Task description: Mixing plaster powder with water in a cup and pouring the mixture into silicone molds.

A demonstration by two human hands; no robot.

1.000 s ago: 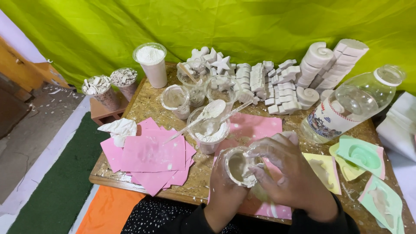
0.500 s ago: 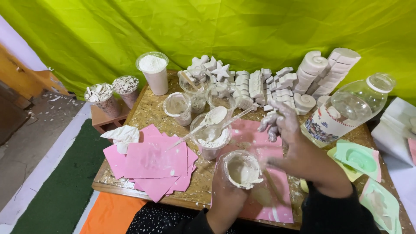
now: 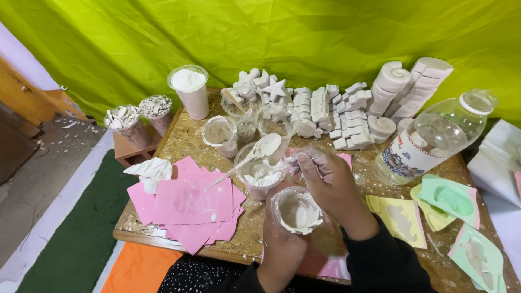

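Holding: your left hand (image 3: 282, 244) wraps the cup (image 3: 297, 210) from below, fingers pressed around its wall; the cup sits in the air just over the near edge of the table (image 3: 190, 141), with wet white mix inside.
Right hand: your right hand (image 3: 331, 182) reaches past the cup, fingertips pinched on what looks like a spoon handle at the tub (image 3: 260, 176); you cannot see the grip point clearly, so that is a judgement.
Tub: it stands just behind the cup, with white powder in it and a loaded spoon (image 3: 259, 152) propped across its rim.
Risk, spill: the cup is wide-mouthed, and tilting it toward you could send mix onto your lap.
Risk, knock: your right wrist crosses right above the cup rim; a dip could smear the sleeve or jolt the cup.
Risk, spoon: the propped spoon is heaped and sticks out over the pink sheets (image 3: 190, 203); nudging the tub could dump powder on them.
Risk, crowding: the jars (image 3: 239, 122) stand close behind the tub, and the bottle (image 3: 434, 138) lies on its side near your right arm; a wide swing could roll it into the casts (image 3: 347, 111).
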